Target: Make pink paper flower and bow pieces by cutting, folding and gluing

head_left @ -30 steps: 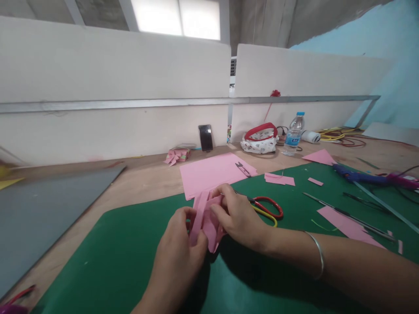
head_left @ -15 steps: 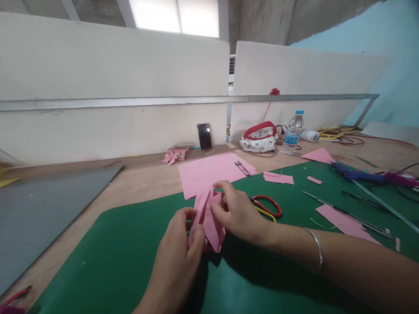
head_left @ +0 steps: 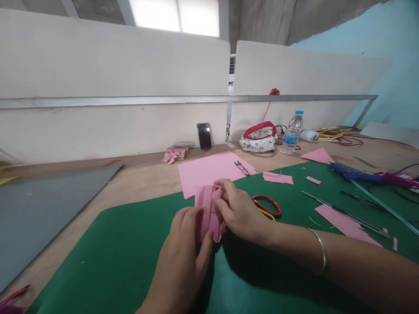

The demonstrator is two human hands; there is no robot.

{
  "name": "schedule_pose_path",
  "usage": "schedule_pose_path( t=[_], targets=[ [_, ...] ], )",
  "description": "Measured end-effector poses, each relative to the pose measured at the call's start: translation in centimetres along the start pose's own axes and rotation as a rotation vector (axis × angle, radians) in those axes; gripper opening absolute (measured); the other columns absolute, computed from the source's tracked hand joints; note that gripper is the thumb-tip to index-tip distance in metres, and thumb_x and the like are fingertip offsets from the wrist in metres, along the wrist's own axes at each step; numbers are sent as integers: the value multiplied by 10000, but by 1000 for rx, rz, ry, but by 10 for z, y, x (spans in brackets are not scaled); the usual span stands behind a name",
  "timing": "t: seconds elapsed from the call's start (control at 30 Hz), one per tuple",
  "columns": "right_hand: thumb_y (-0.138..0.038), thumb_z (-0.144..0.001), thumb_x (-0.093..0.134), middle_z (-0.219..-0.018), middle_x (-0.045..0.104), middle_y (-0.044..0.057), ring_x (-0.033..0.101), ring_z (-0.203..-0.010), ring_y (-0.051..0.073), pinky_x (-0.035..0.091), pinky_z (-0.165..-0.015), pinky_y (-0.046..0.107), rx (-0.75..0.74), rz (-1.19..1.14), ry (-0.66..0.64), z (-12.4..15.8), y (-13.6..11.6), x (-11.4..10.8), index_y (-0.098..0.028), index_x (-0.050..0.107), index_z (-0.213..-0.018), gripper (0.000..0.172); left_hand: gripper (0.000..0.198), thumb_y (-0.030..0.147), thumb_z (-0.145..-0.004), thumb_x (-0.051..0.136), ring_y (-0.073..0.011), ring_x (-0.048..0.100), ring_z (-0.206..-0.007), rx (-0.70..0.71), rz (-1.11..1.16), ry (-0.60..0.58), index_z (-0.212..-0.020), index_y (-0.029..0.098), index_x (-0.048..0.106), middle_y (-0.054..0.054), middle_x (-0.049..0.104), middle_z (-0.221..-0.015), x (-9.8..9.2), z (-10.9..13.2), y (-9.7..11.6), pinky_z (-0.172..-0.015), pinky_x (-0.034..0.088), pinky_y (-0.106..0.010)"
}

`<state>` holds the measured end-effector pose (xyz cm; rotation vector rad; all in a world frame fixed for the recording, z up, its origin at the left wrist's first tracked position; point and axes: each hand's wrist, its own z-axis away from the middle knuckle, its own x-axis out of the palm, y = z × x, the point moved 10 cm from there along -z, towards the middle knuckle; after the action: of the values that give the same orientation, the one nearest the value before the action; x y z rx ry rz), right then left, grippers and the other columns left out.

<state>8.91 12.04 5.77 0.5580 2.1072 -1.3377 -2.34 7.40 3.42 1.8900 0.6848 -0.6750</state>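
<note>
A folded pink paper piece (head_left: pixel 207 213) with flat strips and creases is held above the green mat (head_left: pixel 131 244). My left hand (head_left: pixel 181 248) grips its left and lower side between thumb and fingers. On its right upper edge, my right hand (head_left: pixel 237 209) pinches the paper with thumb and index finger. The far side of the folded piece is hidden. Just behind it lie pink paper sheets (head_left: pixel 209 170) with small thread snips (head_left: pixel 241 168) on top. Red-handled scissors (head_left: pixel 268 206) lie beyond my right wrist, partly covered by it.
To the right are pink paper scraps (head_left: pixel 343 224), a long metal tool (head_left: pixel 347 214) and a blue glue gun (head_left: pixel 353 174). Along the back stand a phone (head_left: pixel 204 136), a white pouch (head_left: pixel 258 141), a water bottle (head_left: pixel 292 133) and a pink paper bow (head_left: pixel 175 154). A grey board (head_left: pixel 55 218) lies left.
The folded paper has turned and its open flaps have come together, so a flat strip now faces up. My left hand has shifted slightly right along it.
</note>
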Motion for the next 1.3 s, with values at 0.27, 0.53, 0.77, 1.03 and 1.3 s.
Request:
schedule_pose_path(
  t=[0.27, 0.53, 0.77, 1.03, 1.3],
  targets=[
    [-78, -816, 468, -739, 675, 7, 589, -674, 157, 412, -672, 270, -83, -169, -17, 5, -15, -1, -137, 356, -1185, 390, 497, 387, -748, 621, -242, 595, -968, -360, 673, -49, -1160, 190, 426, -81, 585, -1070, 7, -9, -31, -851, 484, -383],
    [-59, -822, 450, -916, 688, 68, 619, -867, 191, 449, -809, 321, -160, -164, 15, 13, -29, -2, -112, 310, -1306, 507, 348, 401, -765, 560, -257, 573, -806, -351, 389, -21, -1025, 204, 438, -66, 605, -917, 7, -3, -31, -712, 458, -402],
    [-105, -832, 437, -1426, 349, 195, 399, -1269, 244, 348, -1050, 385, -147, -143, -155, 32, -44, 20, -50, 93, -1451, 710, 390, 246, -802, 500, -245, 568, -916, -282, 346, 51, -1163, 192, 362, -96, 587, -1092, 2, 0, -19, -798, 434, -377],
    [-50, -845, 401, -1309, 497, 125, 437, -1230, 194, 364, -1043, 344, -495, 14, 109, 40, -70, -18, -139, 364, -1338, 502, 389, 315, -788, 620, -247, 607, -995, -480, 964, 42, -1136, 204, 487, -66, 646, -1080, 1, -3, -34, -797, 477, -336],
    [-279, -817, 579, -974, 605, 78, 594, -826, 176, 523, -692, 313, 134, -444, -198, 15, -6, 17, -152, 554, -1019, 240, 220, 220, -756, 660, -201, 667, -779, -555, 1295, -37, -973, 194, 635, -43, 724, -905, 2, -3, -29, -700, 503, -284]
  ],
)
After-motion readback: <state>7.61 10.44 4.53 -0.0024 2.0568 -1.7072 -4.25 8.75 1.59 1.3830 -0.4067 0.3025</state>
